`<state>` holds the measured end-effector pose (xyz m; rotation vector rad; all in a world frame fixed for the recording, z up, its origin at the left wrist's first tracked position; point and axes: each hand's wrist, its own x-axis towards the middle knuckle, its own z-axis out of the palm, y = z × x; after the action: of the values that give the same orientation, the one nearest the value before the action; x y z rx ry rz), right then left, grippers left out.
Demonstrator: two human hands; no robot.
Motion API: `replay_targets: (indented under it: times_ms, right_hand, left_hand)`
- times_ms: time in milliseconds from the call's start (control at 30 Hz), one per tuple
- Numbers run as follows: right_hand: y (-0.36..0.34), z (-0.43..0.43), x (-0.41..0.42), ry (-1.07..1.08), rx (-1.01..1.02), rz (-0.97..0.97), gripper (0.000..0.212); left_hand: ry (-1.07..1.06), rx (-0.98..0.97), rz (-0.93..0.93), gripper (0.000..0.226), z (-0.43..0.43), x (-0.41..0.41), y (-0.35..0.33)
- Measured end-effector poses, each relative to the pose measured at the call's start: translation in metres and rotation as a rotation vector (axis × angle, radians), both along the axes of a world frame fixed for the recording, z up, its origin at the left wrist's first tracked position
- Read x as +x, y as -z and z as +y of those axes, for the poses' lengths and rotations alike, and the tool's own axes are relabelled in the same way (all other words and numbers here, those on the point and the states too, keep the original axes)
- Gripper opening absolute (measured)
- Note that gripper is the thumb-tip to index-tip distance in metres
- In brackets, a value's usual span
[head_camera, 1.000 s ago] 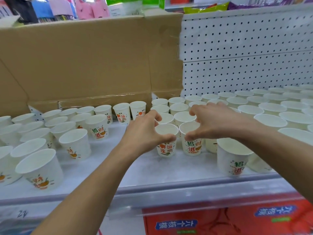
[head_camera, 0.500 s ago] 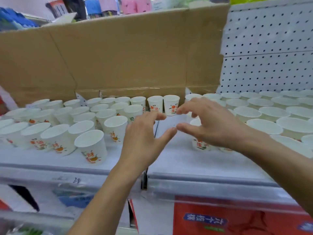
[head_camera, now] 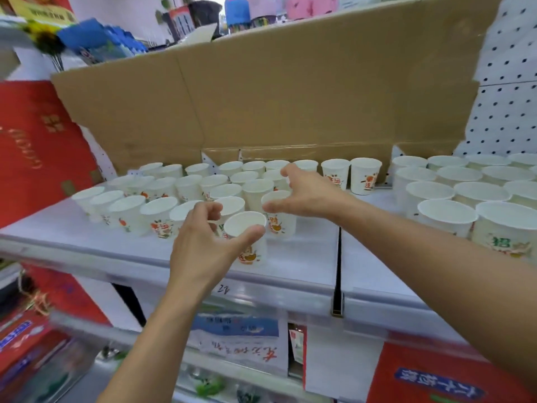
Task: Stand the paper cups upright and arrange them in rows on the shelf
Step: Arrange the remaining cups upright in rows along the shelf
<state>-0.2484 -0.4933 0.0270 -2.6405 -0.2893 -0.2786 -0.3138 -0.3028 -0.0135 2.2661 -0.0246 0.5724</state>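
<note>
**Empty cups upright on the shelf, both hands over the front two**

The black shelf joint splits the white shelf in two. Left of the joint stands a crowd of small paper cups, all upright and open-mouthed, with nothing inside but white paper. They form loose rows that run back to the cardboard sheet. Right of the joint stand larger paper cups, also upright and empty, packed rim to rim. Two printed small cups stand side by side at the back, just left of the joint.

The front cup stands upright left of the joint, nearest the shelf edge. It is empty, with an orange print on its side. The left hand brackets its mouth: the thumb lies against the near rim and the curled fingers sit at the far left side. Whether those fingers actually pinch the cup cannot be told.

The second cup stands just behind the front cup, nearer the joint. It is upright and empty. The right hand is spread wide above it, forefinger stretched towards the back rows. The thumb lies across the near rim, and nothing is grasped.
</note>
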Motion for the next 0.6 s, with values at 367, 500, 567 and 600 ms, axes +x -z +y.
replay_targets:
  times_ms: [367, 500, 567, 600]
  right_hand:
    - [-0.008, 0.000, -0.005, 0.016, -0.060, -0.024, 0.073]
    - [-0.028, -0.045, -0.040, -0.016, -0.002, -0.072, 0.070]
    - [-0.042, -0.080, -0.066, -0.048, 0.005, -0.069, 0.067]
    - [-0.049, -0.098, -0.080, -0.061, 0.010, -0.062, 0.066]
  left_hand:
    - [0.067, 0.051, 0.044, 0.074, -0.003, 0.014, -0.001]
    - [0.103, 0.029, 0.000, 0.066, -0.021, 0.004, -0.007]
    - [0.157, 0.016, -0.015, 0.065, -0.041, -0.002, -0.010]
    - [0.189, 0.011, -0.022, 0.065, -0.053, -0.006, -0.012]
